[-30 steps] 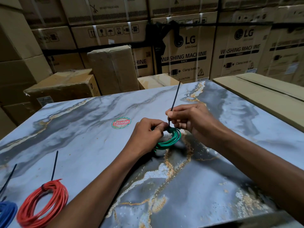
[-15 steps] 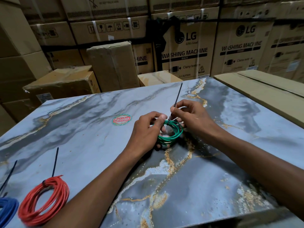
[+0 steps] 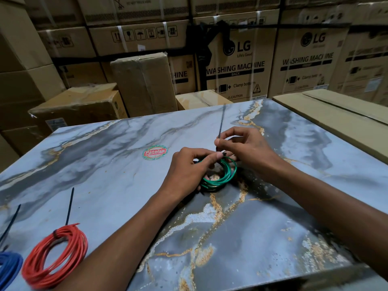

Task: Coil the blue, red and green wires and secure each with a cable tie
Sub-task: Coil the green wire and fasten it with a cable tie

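Observation:
A small green wire coil [image 3: 220, 178] sits on the marbled table [image 3: 105, 164] near its middle. My left hand [image 3: 189, 169] grips the coil's left side, fingertips at the tie's head. My right hand [image 3: 241, 145] pinches a black cable tie [image 3: 220, 122] whose tail points up and away. At the front left lies a red wire coil [image 3: 54, 257] bound by a black tie [image 3: 69, 208]. A blue coil [image 3: 8, 267] is cut off by the left edge, with its own tie [image 3: 10, 221].
A round red and green sticker [image 3: 155, 152] is stuck to the table left of my hands. Stacked cardboard boxes [image 3: 237, 59] wall in the far side. A flat carton [image 3: 336, 110] lies along the table's right edge.
The green coil has stayed between my hands. My right hand slid along the tie and pinches it close above the coil. The camera tilted a little.

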`<action>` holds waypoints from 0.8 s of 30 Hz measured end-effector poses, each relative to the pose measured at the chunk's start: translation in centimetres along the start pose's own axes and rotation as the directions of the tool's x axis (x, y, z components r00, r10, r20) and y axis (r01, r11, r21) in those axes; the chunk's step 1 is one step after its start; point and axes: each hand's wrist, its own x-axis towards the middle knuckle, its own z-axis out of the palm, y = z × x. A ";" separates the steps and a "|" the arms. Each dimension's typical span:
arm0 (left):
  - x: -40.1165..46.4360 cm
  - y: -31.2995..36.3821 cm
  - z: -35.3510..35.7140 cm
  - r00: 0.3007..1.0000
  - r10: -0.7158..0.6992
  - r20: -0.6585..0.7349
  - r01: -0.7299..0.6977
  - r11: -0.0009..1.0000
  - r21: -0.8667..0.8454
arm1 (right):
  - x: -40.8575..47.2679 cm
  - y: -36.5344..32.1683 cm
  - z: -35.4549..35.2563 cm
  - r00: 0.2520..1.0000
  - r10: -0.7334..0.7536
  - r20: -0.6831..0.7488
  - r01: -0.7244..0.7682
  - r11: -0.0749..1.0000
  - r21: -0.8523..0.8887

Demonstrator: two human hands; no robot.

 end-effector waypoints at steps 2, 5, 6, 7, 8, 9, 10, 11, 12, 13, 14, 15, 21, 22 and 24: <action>0.0 -0.1 0.0 1.000 0.017 -0.023 -0.017 1.000 0.021 | -0.1 -0.2 0.0 1.000 0.008 0.017 -0.009 0.999 0.031; 0.1 0.0 0.0 0.998 0.044 -0.047 -0.040 0.997 0.068 | -0.2 -0.2 0.0 0.999 0.032 0.039 -0.033 0.999 0.023; 0.1 0.0 -0.1 0.997 0.040 -0.065 -0.036 0.997 0.069 | -0.2 -0.2 0.0 0.997 0.059 0.046 -0.061 0.998 0.033; 0.3 0.0 -0.2 0.995 0.031 -0.092 -0.025 0.998 0.065 | -0.2 -0.2 0.0 0.993 0.094 0.065 -0.098 0.994 0.056; 0.4 -0.1 -0.4 0.992 0.022 -0.125 -0.014 0.998 0.064 | -0.3 -0.3 0.0 0.986 0.134 0.098 -0.142 0.986 0.089; 0.5 -0.2 -0.5 0.987 0.014 -0.160 -0.004 0.998 0.066 | -0.4 -0.4 0.1 0.977 0.167 0.136 -0.184 0.975 0.123; 0.6 -0.3 -0.7 0.980 0.007 -0.197 0.007 0.998 0.066 | -0.4 -0.5 0.1 0.968 0.187 0.168 -0.212 0.966 0.150; 0.7 -0.4 -0.9 0.972 -0.003 -0.235 0.018 0.998 0.062 | -0.5 -0.6 0.1 0.964 0.189 0.186 -0.221 0.961 0.164; 0.7 -0.5 -1.1 0.962 -0.016 -0.272 0.031 0.998 0.051 | -0.6 -0.6 0.1 0.967 0.174 0.186 -0.204 0.966 0.159; 0.8 -0.5 -1.2 0.952 -0.027 -0.304 0.039 0.999 0.035 | -0.6 -0.6 0.0 0.975 0.142 0.171 -0.164 0.978 0.125; 0.7 -0.4 -1.3 0.945 -0.036 -0.325 0.045 0.999 0.019 | -0.7 -0.6 -0.1 0.984 0.097 0.149 -0.108 0.992 0.069; 0.7 -0.3 -1.4 0.941 -0.040 -0.337 0.045 0.999 0.006 | -0.8 -0.7 -0.1 0.990 0.052 0.133 -0.054 0.998 0.016; 0.8 -0.6 -1.2 0.948 -0.071 -0.312 0.068 0.997 -0.021 | -1.4 -0.1 1.0 0.993 -0.045 0.105 0.036 0.996 0.082; 0.9 -0.8 -1.2 0.948 -0.072 -0.310 0.072 0.997 -0.011 | -1.5 0.0 1.1 0.994 -0.033 0.109 0.020 0.993 0.117; 0.9 -0.9 -1.2 0.946 -0.069 -0.317 0.083 0.996 0.029 | -1.6 0.0 1.1 0.990 -0.022 0.136 0.003 0.990 0.138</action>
